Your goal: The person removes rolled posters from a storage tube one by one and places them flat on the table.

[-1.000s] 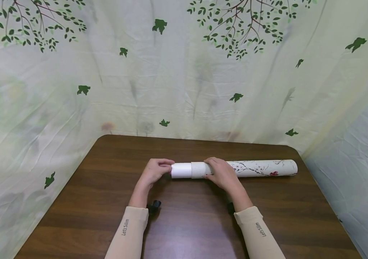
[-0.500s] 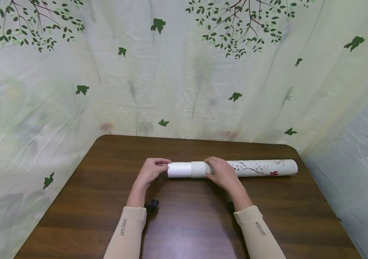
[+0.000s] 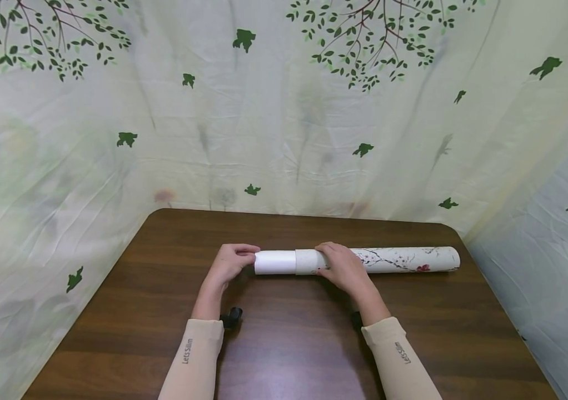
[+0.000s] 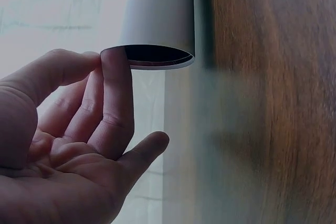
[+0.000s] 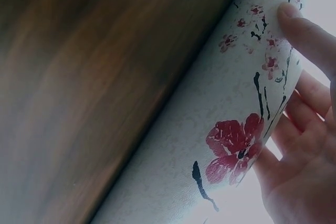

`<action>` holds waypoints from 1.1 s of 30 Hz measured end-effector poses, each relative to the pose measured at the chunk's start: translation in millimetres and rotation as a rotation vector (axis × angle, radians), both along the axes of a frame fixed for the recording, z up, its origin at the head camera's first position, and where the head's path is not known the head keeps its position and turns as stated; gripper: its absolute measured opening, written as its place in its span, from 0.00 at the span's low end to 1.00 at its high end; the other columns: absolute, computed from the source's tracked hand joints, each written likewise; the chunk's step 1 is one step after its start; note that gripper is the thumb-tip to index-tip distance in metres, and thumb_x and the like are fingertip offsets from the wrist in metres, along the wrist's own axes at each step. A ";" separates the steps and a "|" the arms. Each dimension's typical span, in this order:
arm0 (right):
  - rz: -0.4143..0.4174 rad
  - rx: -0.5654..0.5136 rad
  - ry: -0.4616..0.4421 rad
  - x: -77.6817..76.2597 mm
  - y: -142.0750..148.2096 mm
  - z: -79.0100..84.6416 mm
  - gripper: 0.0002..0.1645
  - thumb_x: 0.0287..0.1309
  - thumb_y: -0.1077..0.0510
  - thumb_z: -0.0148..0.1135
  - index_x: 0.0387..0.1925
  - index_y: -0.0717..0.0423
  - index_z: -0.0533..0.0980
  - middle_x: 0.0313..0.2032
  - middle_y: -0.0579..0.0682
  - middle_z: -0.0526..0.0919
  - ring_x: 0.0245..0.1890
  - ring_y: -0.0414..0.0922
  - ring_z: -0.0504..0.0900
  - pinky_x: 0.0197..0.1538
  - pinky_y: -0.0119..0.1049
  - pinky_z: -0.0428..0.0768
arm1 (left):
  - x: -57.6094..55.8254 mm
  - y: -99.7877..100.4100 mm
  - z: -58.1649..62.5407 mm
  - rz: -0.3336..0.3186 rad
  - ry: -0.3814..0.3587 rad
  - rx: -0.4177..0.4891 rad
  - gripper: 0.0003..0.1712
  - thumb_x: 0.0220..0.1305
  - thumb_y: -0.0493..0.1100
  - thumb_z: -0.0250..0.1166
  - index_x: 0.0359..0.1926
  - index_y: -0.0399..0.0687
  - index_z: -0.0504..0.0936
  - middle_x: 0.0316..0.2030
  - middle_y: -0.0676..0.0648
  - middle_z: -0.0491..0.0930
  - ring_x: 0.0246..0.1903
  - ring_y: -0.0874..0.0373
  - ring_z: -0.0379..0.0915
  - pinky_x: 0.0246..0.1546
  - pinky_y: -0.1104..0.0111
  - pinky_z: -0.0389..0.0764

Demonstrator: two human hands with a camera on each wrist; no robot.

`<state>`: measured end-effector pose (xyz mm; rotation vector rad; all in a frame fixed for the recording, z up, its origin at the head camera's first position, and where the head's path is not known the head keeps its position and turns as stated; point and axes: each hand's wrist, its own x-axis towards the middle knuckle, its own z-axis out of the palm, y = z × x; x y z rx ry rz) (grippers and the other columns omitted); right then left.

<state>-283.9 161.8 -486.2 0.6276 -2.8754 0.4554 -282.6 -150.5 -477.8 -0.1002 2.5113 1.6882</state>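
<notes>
A roll of wallpaper (image 3: pixel 404 260) printed with dark branches and red blossoms lies sideways across the far half of the table. From its left end sticks out a smooth white tube (image 3: pixel 276 263). My left hand (image 3: pixel 228 263) pinches the rim of that tube; the left wrist view shows the tube's dark hollow opening (image 4: pixel 157 54), with a fingertip at the edge and the little finger apart from it. Over the roll's left part, my right hand (image 3: pixel 342 269) holds it from above, thumb on the near side. In the right wrist view, the fingers' far ends are hidden behind the roll.
The brown wooden table (image 3: pixel 294 344) has rounded far corners. Pale cloth (image 3: pixel 284 128) with printed leaves and branches hangs behind and at both sides. A small black device (image 3: pixel 232 318) sits at the left wrist.
My left hand has moved a little to the left, and more of the white tube shows outside the roll. The right hand and the patterned roll have stayed in place.
</notes>
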 end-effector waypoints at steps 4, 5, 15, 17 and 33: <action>-0.001 -0.001 -0.002 0.7 0.6 1.0 0.34 0.58 0.48 0.80 0.64 0.50 0.80 0.63 0.50 0.85 0.64 0.52 0.83 0.67 0.51 0.80 | -0.1 -2.4 1.1 0.004 0.000 -0.002 0.14 0.69 0.37 0.66 0.53 0.42 0.91 0.54 0.37 0.89 0.51 0.51 0.83 0.51 0.64 0.79; -0.001 -0.001 -0.001 0.7 0.8 1.1 0.34 0.58 0.48 0.80 0.64 0.50 0.80 0.63 0.50 0.85 0.64 0.52 0.83 0.67 0.51 0.80 | -0.2 -3.1 1.1 0.005 -0.001 -0.003 0.14 0.69 0.37 0.66 0.53 0.42 0.91 0.54 0.37 0.89 0.51 0.51 0.83 0.51 0.64 0.79; -0.001 -0.009 -0.010 -0.3 1.5 0.3 0.33 0.59 0.48 0.80 0.64 0.50 0.80 0.63 0.50 0.85 0.64 0.53 0.83 0.67 0.52 0.80 | -0.6 -11.2 -0.1 0.020 -0.002 -0.019 0.15 0.69 0.37 0.66 0.54 0.42 0.91 0.57 0.37 0.87 0.55 0.48 0.81 0.51 0.65 0.78; -0.002 -0.009 -0.013 -0.2 1.3 0.7 0.33 0.58 0.48 0.80 0.64 0.50 0.80 0.64 0.50 0.85 0.65 0.53 0.83 0.67 0.52 0.79 | -0.5 -12.9 -0.3 0.021 0.002 -0.024 0.15 0.69 0.38 0.66 0.53 0.42 0.91 0.58 0.37 0.87 0.55 0.48 0.80 0.51 0.66 0.77; -0.002 -0.017 0.002 -0.2 2.0 2.5 0.33 0.56 0.50 0.82 0.62 0.51 0.81 0.62 0.49 0.86 0.63 0.52 0.84 0.65 0.51 0.81 | 1.1 -25.3 1.8 0.029 -0.037 -0.003 0.17 0.72 0.41 0.66 0.57 0.43 0.89 0.63 0.37 0.84 0.60 0.46 0.77 0.61 0.54 0.78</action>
